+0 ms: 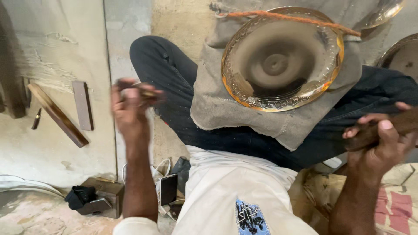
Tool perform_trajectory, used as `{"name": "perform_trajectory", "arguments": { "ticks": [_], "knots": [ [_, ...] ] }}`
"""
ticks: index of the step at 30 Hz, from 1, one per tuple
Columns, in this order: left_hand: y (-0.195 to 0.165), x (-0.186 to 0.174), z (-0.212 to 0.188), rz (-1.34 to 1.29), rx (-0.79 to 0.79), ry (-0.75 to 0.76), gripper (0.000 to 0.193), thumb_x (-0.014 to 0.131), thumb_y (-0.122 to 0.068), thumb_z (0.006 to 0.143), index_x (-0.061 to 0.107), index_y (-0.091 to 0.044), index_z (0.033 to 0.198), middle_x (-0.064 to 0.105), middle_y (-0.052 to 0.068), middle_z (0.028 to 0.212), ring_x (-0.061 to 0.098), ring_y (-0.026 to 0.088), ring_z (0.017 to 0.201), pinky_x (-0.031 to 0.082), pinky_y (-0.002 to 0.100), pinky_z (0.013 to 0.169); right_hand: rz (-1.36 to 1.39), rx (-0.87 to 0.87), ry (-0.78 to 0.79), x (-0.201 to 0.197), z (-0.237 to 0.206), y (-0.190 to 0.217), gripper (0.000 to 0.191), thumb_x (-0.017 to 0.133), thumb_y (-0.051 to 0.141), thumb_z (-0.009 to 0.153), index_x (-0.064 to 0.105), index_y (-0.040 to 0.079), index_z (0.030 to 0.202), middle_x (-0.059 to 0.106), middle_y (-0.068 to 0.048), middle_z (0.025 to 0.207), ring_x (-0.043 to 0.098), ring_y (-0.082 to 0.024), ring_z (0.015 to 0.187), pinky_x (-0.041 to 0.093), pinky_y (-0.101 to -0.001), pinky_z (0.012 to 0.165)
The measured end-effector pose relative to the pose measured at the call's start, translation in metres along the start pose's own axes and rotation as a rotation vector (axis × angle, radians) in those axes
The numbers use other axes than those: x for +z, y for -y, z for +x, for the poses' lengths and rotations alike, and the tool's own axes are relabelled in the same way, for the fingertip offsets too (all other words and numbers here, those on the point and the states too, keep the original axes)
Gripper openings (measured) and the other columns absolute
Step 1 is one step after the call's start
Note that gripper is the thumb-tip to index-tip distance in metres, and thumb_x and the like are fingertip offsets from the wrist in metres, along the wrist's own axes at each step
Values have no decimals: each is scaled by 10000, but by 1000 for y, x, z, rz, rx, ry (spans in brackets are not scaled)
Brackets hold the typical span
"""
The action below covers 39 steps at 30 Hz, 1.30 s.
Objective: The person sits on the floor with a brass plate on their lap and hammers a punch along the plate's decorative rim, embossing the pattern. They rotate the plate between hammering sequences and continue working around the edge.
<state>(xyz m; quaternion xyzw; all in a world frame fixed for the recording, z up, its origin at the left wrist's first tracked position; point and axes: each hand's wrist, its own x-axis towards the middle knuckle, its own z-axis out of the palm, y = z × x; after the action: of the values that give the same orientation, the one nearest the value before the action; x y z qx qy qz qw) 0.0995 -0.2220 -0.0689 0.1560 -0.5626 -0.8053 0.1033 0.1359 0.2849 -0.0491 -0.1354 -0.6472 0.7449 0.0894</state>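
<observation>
Here both raised hands, left hand [130, 104] and right hand [383, 143], clutch tools.

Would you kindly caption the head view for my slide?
Seated worker, brass plate on lap cloth, left hand gripping a small tool, right hand a wooden handle.

On the floor to my left I've got two flat wooden strips [58, 115] lying side by side, a small dark piece [36, 119] beside them. Nearer me sits a little brown box [106, 191] with a black cloth [78, 196] on it, and a dark phone [168, 189] propped close by. A patterned mat [398, 209] shows at my right.
</observation>
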Motion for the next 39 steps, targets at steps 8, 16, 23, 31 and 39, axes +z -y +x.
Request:
{"name": "perform_trajectory", "arguments": {
  "ticks": [8, 16, 23, 31, 39],
  "knots": [
    [-28, 223, -56, -143, 54, 640, 241, 574, -230, 1192, 574, -31, 1327, 577, 71, 1406, 429, 186, 1439, 305, 339, 1275, 709, 24, 70, 145, -20, 42, 533, 559, 246, 1184, 255, 194, 1619, 619, -140, 1173, 618, -221, 1062, 518, -398, 1023],
    [-68, 267, -60, -54, 152, 505, 216, 506, -217, 1208, 563, -21, 1280, 546, 109, 1491, 415, 243, 1475, 271, 374, 1303, 646, -63, 170, 217, -2, 89, 482, 464, 143, 1224, 264, 169, 1662, 589, -153, 1294, 601, -211, 1215, 466, -398, 1147],
    [-78, 270, -50, -377, -103, 426, 243, 527, -170, 1106, 558, -27, 1300, 550, 123, 1480, 436, 250, 1387, 330, 405, 1261, 736, 52, 55, 237, 4, 105, 521, 418, 124, 1152, 283, 97, 1655, 497, -99, 1499, 519, -182, 1341, 400, -348, 1201],
    [-106, 263, -31, -84, 70, 460, 205, 589, -188, 1115, 637, -24, 1228, 621, 119, 1412, 484, 233, 1464, 357, 382, 1284, 684, 62, 41, 252, 9, 124, 514, 478, 124, 1142, 329, 84, 1633, 539, -98, 1442, 533, -173, 1298, 407, -349, 1167],
    [-136, 204, 42, 81, -258, 790, 332, 682, -135, 1028, 638, 1, 1328, 740, 110, 1187, 725, 201, 1128, 614, 331, 1004, 303, 39, 188, 166, 7, 167, 571, 689, 286, 1092, 427, 59, 1546, 624, -107, 993, 639, -175, 723, 571, -330, 669]
  ]
}}
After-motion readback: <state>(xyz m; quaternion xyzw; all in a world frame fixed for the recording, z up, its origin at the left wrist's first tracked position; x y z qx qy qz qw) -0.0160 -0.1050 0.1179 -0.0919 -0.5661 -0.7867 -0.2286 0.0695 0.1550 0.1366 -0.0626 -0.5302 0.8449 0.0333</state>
